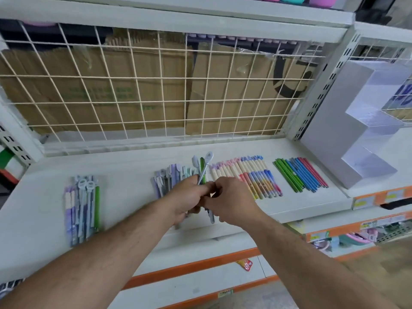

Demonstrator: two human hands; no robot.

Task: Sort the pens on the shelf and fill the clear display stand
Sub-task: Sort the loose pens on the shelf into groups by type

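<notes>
Pens [202, 172] gripped betw. both hands' fingers [208, 188], tips up.

shelf [133, 190]: painted metal, white, matt, smooth.
wire grid [133, 63]: metal wire, cream coating, dull sheen.
cardboard [55, 81]: brown, matt, creased; faded green print.
tape [243, 68]: clear film on the cardboard, glossy, wrinkled.
upright [321, 85]: slotted metal, pale paint, matt.
display stand [334, 130]: clear plastic, glossy, with reflections; the side panel reads flat grey.
held pens [204, 169]: smooth plastic, slight sheen.
coloured pens [299, 175]: smooth finish, green, blue, red; material not certain.
</notes>
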